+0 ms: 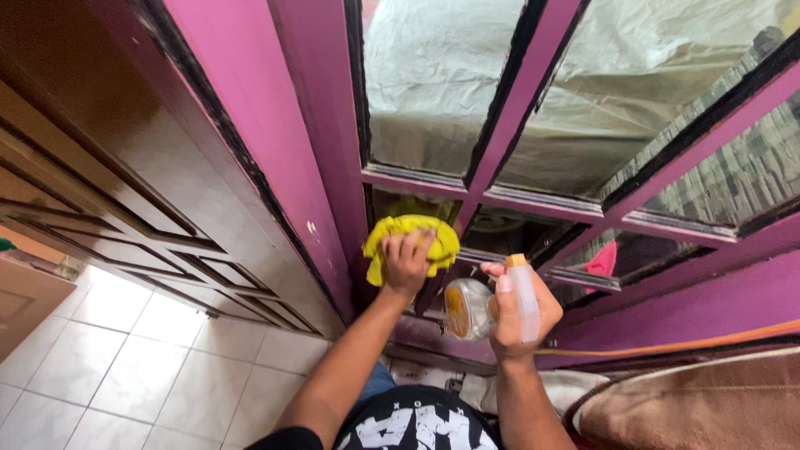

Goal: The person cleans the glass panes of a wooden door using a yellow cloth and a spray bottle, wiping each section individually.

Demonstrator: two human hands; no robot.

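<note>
My left hand [407, 262] is stretched up, fingers clamped on a crumpled yellow cloth [410, 240] pressed against the bottom pane of the pink wooden window frame [500, 125]. My right hand [517, 308] is just below that frame, wrapped around a clear plastic spray bottle [475, 308], lying sideways, orange nozzle up.

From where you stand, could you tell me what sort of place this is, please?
Probably a home, by a window: a pink window frame with glass panes, a brown wooden door beside it, and a white tiled floor.
</note>
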